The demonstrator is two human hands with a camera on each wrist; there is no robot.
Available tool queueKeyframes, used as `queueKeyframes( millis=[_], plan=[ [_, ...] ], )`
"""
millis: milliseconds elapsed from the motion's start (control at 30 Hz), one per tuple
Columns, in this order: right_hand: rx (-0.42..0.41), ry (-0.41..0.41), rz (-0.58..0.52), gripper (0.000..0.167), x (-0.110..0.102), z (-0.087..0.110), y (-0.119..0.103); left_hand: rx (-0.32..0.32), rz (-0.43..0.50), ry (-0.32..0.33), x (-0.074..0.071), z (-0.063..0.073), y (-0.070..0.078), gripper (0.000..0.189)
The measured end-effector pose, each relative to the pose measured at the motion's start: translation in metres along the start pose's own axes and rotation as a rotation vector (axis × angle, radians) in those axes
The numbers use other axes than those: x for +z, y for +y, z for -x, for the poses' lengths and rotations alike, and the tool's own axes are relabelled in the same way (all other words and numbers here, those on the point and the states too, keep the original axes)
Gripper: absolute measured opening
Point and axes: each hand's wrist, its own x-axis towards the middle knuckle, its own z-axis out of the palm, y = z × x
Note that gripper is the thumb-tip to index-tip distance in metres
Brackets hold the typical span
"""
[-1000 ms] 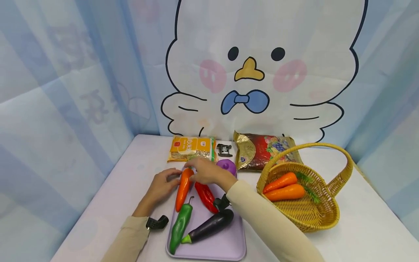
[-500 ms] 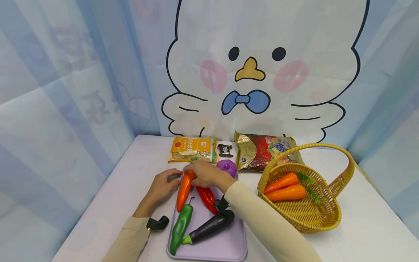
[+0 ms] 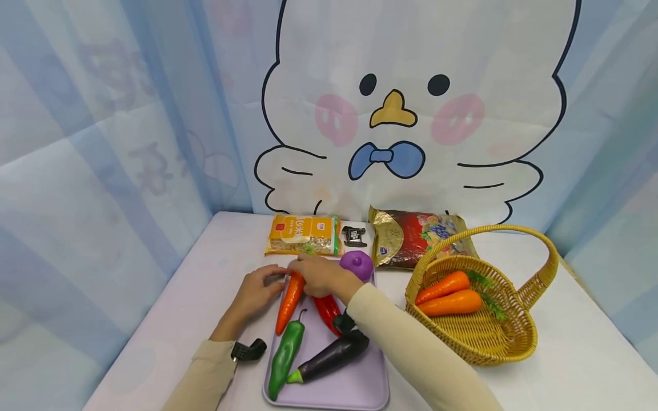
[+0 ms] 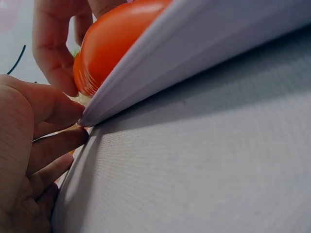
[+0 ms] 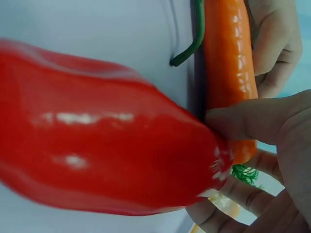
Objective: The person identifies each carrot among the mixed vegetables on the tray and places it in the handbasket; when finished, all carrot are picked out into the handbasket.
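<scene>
My right hand (image 3: 324,277) grips the thick top end of an orange carrot (image 3: 290,305), thumb and fingers around it; green fronds (image 5: 244,174) show beyond the fingers. The carrot lies along the left side of a lilac tray (image 3: 360,391). At the tray's far left corner, the fingertips of my left hand (image 3: 257,294) hold the rim (image 4: 99,112). A red pepper (image 3: 327,311) sits partly under my right wrist. Closer to me on the tray are a green chili pepper (image 3: 285,362) and a dark eggplant (image 3: 334,357).
A round purple vegetable (image 3: 356,264) sits at the tray's far right corner. Behind are an orange food packet (image 3: 303,234), a small black packet (image 3: 353,236) and a red-gold bag (image 3: 411,237). To the right, a handled wicker basket (image 3: 483,337) contains two carrots (image 3: 449,302).
My right hand has closed over the carrot's top end, and its fingers now cover more of it. My left hand stays at the tray's corner.
</scene>
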Motion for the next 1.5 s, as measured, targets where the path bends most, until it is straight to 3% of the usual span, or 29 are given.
queueKeyframes(
  millis=[367,533,900,1333,1500],
  plan=[
    [-0.035,-0.001,0.050,0.051,0.009,0.003,0.009,-0.027,-0.005,-0.012,0.001,0.004,0.002,0.035],
    [-0.037,0.012,0.009,0.052,0.007,0.006,0.012,-0.026,-0.007,-0.010,0.001,0.004,0.001,0.035],
    [-0.048,0.117,-0.012,0.056,-0.005,0.016,0.014,-0.006,-0.012,0.001,0.000,0.003,0.000,0.035],
    [-0.107,0.251,-0.086,0.053,-0.032,0.040,0.019,-0.037,0.025,-0.002,0.000,0.001,0.003,0.033],
    [-0.087,0.258,-0.104,0.054,-0.038,0.050,0.018,-0.047,0.022,-0.007,0.000,0.001,0.003,0.033]
  ],
)
